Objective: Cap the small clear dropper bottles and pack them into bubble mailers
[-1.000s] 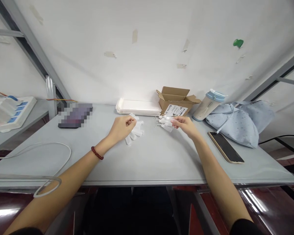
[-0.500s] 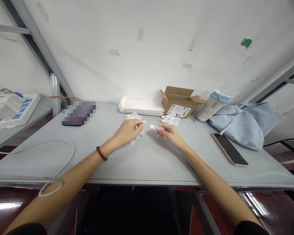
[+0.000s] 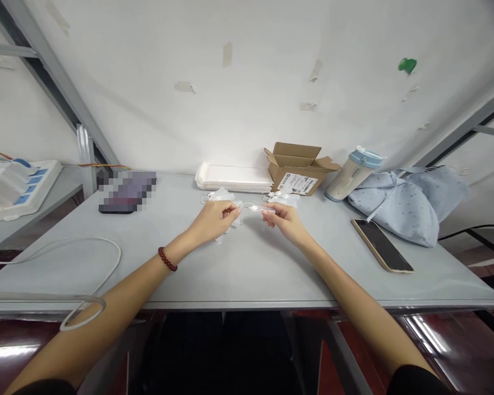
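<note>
My left hand (image 3: 214, 219) and my right hand (image 3: 282, 219) meet above the middle of the grey table (image 3: 247, 269). Both pinch the ends of a small clear plastic piece (image 3: 253, 208) stretched between them. Under and behind my left hand lies a heap of small white plastic pieces (image 3: 222, 196). A second heap of white pieces (image 3: 282, 198) sits just behind my right hand, in front of the cardboard box (image 3: 298, 169). A red bead bracelet is on my left wrist.
A stack of white trays (image 3: 234, 178) lies against the wall. Right of the box stand a blue-lidded cup (image 3: 354, 174), a light blue bag (image 3: 407, 203) and a phone (image 3: 381, 252). At left are a dark tablet (image 3: 125, 192), a white cable (image 3: 66, 258) and a power strip (image 3: 20, 186).
My right hand left the heap by the box and came left to meet my left hand. Both now pinch one small clear piece between them.
</note>
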Demonstrator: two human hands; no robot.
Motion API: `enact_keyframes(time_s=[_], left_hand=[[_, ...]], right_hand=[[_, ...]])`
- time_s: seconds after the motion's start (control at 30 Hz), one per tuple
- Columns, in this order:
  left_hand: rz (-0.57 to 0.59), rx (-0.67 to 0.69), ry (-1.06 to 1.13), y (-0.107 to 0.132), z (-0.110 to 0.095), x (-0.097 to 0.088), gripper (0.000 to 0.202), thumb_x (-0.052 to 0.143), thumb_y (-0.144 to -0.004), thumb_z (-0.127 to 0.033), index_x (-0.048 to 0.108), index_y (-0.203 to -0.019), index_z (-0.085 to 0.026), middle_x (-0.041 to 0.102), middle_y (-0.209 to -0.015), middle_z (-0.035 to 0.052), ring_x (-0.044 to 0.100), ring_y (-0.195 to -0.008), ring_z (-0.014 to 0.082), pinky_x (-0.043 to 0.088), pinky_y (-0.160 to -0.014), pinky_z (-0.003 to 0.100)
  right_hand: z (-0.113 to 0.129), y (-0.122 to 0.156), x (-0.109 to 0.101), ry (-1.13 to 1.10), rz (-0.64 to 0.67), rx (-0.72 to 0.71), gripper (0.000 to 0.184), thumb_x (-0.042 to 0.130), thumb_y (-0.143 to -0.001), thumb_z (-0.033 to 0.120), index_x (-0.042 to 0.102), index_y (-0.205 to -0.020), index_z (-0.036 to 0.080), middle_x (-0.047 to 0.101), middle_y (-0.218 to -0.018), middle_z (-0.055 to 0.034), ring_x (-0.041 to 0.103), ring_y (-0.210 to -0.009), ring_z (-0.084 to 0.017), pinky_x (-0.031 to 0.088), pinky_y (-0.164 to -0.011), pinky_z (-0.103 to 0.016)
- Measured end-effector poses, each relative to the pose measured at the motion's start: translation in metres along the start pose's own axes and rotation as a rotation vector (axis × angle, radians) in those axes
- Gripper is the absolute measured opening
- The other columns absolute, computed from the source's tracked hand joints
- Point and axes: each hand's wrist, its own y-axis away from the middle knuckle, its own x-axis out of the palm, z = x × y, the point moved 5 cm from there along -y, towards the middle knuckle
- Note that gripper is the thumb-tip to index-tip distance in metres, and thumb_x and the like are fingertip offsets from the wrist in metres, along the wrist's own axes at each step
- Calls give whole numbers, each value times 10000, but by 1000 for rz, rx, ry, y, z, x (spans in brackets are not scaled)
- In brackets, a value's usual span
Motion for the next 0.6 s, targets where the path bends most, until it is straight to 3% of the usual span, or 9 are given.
enact_keyframes(time_s=[0.23, 0.43, 0.6], left_hand=[[28, -117, 268, -1, 3, 0, 302, 541, -818, -385, 663, -671, -151, 697, -794, 58, 528, -577, 119, 403, -518, 232], [54, -258, 543, 0, 5, 1, 308, 574, -808, -359, 656, -629, -123, 639, -694, 55, 453, -515, 78, 331, -456, 212], [92, -302, 702, 1, 7, 6, 266, 612, -810, -354, 707, -766, -110, 622, -712, 52, 467, -538, 78, 314, -438, 202]], right_hand=[[2, 2, 0, -10, -3, -2, 448, 670, -740, 531, 674, -951, 136, 605, -670, -1, 498, -565, -102, 433, -577, -258], [9, 6, 5, -51, 14, -22, 413, 675, -750, 527, 681, -916, 149, 610, -678, -4, 502, -569, -101, 441, -578, -262], [11, 8, 7, -71, 20, -28, 396, 681, -760, 510, 678, -922, 149, 611, -680, -2, 501, -565, -99, 442, -580, -265]])
